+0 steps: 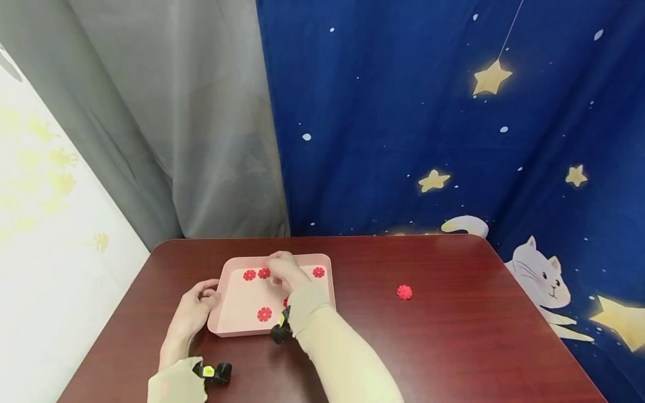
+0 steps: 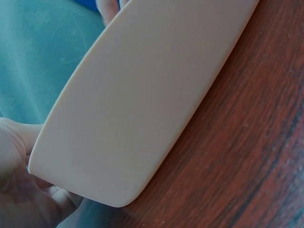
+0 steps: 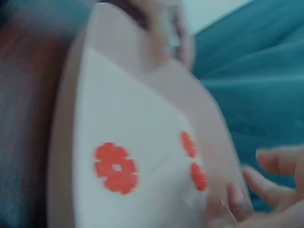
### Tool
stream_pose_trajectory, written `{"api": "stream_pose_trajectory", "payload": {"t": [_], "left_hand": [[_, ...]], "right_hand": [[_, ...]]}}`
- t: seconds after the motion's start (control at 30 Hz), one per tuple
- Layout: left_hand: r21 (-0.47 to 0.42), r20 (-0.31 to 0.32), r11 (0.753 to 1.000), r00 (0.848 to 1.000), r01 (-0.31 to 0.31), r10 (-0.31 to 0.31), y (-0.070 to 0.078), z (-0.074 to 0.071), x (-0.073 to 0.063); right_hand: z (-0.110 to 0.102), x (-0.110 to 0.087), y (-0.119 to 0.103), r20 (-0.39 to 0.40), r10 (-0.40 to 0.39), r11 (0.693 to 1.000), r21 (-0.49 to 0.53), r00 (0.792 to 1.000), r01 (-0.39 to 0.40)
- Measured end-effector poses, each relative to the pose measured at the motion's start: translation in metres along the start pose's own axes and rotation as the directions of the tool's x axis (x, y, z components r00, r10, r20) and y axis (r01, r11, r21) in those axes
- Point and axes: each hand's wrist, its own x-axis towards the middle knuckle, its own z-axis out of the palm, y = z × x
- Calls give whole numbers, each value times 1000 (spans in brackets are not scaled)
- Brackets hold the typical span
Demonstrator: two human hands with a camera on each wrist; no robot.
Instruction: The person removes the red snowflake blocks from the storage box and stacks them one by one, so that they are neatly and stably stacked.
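Observation:
A shallow pink tray [image 1: 237, 327] lies on the table with several red notched plastic discs in it. One disc [image 1: 264, 314] is near the front and two [image 1: 249, 275] sit side by side at the back. Another disc [image 1: 318, 272] is in the back right corner, and one more is partly hidden by the right sleeve. My left hand [image 1: 187, 316] holds the tray's left wall, thumb and fingers on either side of the rim. Over the back of the tray is my right hand [image 1: 286, 270], fingers apart beside the paired discs, no disc visible between them.
A lone red disc [image 1: 404, 292] lies on the brown table [image 1: 453, 336] right of the tray. Grey and blue star-patterned curtains [image 1: 378, 112] hang behind the table's far edge. Each wrist wears a small black camera.

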Motion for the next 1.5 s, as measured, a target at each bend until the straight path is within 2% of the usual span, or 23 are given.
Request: {"api": "stream_pose_trajectory", "payload": {"t": [0.07,0.13,0.2,0.23,0.3,0.37,0.43,0.47,0.53,0.73,0.87,0.97,1.2,1.3,1.5], "left_hand": [[0,-1,1000,1000,0,0,0,-1,0],[0,-2,1000,1000,-3,3,0,-1,0],[2,-3,1000,1000,-4,4,1,-1,0],[2,-3,1000,1000,1,-1,1,-1,0],[-4,-5,1000,1000,9,-9,1,-1,0],[-10,-11,1000,1000,17,-17,0,0,-2],[-20,-13,1000,1000,22,-22,-1,0,-3],[-22,-13,1000,1000,21,-21,-1,1,-3],[-26,-7,999,1000,18,-18,-3,2,-3],[2,-25,1000,1000,14,-14,-5,2,-2],[4,-27,1000,1000,10,-10,-3,1,-1],[-1,-22,1000,1000,11,-11,-3,2,-1],[19,-24,1000,1000,20,-19,-5,0,-3],[21,-23,1000,1000,21,-20,-5,-1,-3],[6,-22,1000,1000,8,-8,-1,1,-2]], "right_hand": [[11,2,2,-101,2,995,-103,995,-13],[18,2,4,-159,-25,980,-201,987,-8],[23,2,6,-192,-76,953,-302,978,15],[25,2,7,-201,-104,930,-366,974,24],[29,3,9,-200,-155,856,-516,967,30],[33,5,12,-177,-197,764,-644,964,38],[36,6,13,-145,-221,682,-730,964,46],[37,6,13,-133,-231,649,-759,964,51],[38,7,15,-119,-245,606,-793,962,56],[37,8,18,-60,-289,552,-826,955,115],[37,7,16,-25,-298,499,-856,954,134],[36,7,14,-10,-279,485,-864,960,131],[34,4,10,38,-190,481,-867,981,127],[32,5,11,48,-157,504,-855,986,122],[22,14,16,71,-211,555,-812,975,179]]}}
